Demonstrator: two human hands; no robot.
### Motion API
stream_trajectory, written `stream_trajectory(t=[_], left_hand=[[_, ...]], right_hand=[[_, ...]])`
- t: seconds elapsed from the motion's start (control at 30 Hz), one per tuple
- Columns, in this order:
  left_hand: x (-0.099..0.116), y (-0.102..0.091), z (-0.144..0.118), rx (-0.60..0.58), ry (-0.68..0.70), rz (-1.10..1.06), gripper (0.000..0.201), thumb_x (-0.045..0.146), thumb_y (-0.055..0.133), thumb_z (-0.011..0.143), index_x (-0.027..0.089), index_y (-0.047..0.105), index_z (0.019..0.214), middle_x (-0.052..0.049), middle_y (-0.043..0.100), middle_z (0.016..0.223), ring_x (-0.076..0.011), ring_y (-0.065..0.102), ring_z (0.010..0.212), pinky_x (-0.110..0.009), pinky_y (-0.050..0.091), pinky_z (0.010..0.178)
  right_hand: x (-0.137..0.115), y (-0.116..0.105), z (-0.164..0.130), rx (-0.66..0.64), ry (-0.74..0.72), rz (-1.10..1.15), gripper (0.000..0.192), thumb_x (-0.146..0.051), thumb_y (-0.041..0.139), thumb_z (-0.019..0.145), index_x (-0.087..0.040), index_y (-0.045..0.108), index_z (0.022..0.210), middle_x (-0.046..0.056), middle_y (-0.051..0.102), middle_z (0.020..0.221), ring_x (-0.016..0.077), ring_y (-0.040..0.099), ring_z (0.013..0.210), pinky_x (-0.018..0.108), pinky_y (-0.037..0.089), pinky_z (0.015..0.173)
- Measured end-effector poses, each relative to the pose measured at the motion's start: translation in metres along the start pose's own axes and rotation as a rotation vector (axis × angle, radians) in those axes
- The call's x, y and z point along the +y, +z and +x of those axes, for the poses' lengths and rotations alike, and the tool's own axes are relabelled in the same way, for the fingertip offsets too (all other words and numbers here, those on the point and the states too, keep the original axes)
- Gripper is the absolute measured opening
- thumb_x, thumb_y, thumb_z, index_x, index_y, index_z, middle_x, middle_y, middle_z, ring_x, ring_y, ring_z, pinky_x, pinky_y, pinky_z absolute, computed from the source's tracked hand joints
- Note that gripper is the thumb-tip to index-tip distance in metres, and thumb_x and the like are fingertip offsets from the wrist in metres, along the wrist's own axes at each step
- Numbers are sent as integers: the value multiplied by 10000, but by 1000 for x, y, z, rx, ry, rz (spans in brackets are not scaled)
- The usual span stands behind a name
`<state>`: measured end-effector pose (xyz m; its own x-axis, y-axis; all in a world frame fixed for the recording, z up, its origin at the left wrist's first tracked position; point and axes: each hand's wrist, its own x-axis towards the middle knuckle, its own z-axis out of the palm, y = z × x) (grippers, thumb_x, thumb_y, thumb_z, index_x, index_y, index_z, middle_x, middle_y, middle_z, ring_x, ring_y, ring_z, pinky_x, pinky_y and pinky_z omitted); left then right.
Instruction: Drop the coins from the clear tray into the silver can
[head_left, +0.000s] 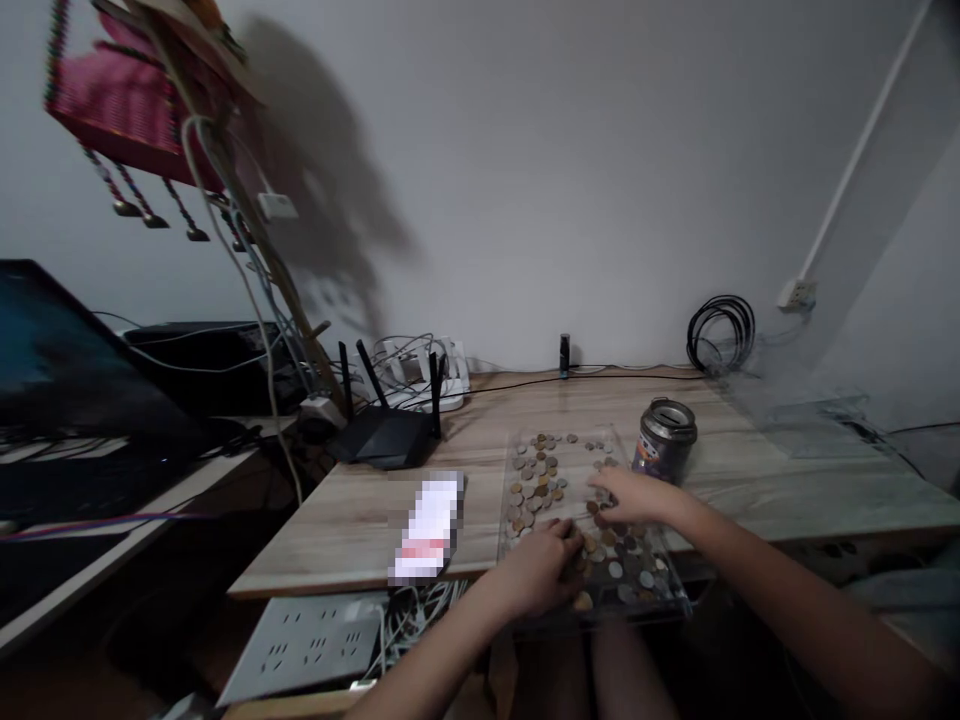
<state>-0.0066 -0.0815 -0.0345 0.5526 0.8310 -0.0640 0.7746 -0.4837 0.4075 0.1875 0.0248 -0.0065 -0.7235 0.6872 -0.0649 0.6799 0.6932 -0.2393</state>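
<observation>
1. Two bare hands work over a clear tray (517, 450) of mixed coins (536, 475) at the near edge of a wooden desk (360, 520).
2. The left hand (541, 570) rests on the tray's near part, knuckles up and fingers curled down onto the coins beneath it; whether it grips a coin cannot be told.
3. The right hand (634, 495) lies just beyond and to the right of the left hand, palm down, fingers loosely spread and pointing left across the coins, its fingertips touching them; nothing is seen clenched in it.
4. Silver and copper-coloured coins lie scattered beyond both hands, and more sit under and to the right of the left hand.
5. A metal coin tin (666, 436) with a slotted lid stands upright just beyond the right hand, close beside the tray's far right corner.
6. A blurred white item (429, 525) lies flat on the desk to the left of the left hand, apart from the tray.
7. A black router (384, 435) with raised antennas sits well beyond it.
8. A white power strip (307, 645) lies below the desk edge, left of the left forearm.
9. A coil of black cable (721, 332) rests against the wall far beyond the right hand.
</observation>
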Motion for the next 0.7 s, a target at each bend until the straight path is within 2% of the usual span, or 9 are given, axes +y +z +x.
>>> stream_trajectory(t=[0.03,0.1,0.23,0.33,0.4,0.5,0.6,0.7], left_hand=[[2,1,0,8,-8,14,394,276,585,723,198,562,1108,-120,520,1198,-283,460,1134,-372,385,936],[4,2,0,27,-21,10,327,228,551,736,201,580,1061,-103,554,1131,-259,490,1076,-353,394,911],[-1,3,-3,97,-48,-139,331,118,487,726,198,595,1029,-61,599,1044,-191,518,1001,-285,386,892],[-3,6,-9,121,-160,-219,347,135,535,680,176,591,1021,-57,587,1023,-172,532,927,-250,412,814],[1,7,-11,111,-235,-192,311,193,568,679,167,598,988,-64,568,1014,-175,533,894,-251,420,775],[12,10,-10,125,-334,-87,275,238,560,709,148,595,967,-85,561,1012,-197,523,928,-277,409,811],[19,11,-6,95,-376,-16,207,265,559,716,141,612,874,-90,572,948,-207,525,914,-284,410,795],[20,10,-3,38,-342,-10,155,293,576,704,154,623,753,-78,573,893,-204,538,870,-274,417,744]], right_hand=[[-3,9,2,-64,-6,-11,443,-237,687,612,-141,635,1042,123,612,1066,226,563,945,270,409,790],[-6,22,0,-101,20,9,444,-200,695,570,-140,635,1005,109,613,1020,218,562,897,265,412,744],[-15,35,-20,-94,44,169,194,-183,607,643,-155,651,830,44,619,832,156,539,743,229,378,628],[-23,42,-36,-68,44,224,154,-138,585,624,-157,649,764,30,613,803,134,519,707,217,357,605],[-27,47,-43,-109,38,265,151,-118,585,600,-160,651,729,11,608,734,120,510,661,206,343,569],[-29,50,-50,-180,52,321,134,-127,592,591,-161,657,703,-9,597,654,105,498,592,197,325,518],[-27,48,-55,-250,67,342,142,-145,577,621,-169,673,723,-14,594,622,104,500,555,199,332,505],[-21,39,-61,-181,36,263,210,-163,636,581,-184,683,784,18,638,790,155,555,728,221,393,614]])
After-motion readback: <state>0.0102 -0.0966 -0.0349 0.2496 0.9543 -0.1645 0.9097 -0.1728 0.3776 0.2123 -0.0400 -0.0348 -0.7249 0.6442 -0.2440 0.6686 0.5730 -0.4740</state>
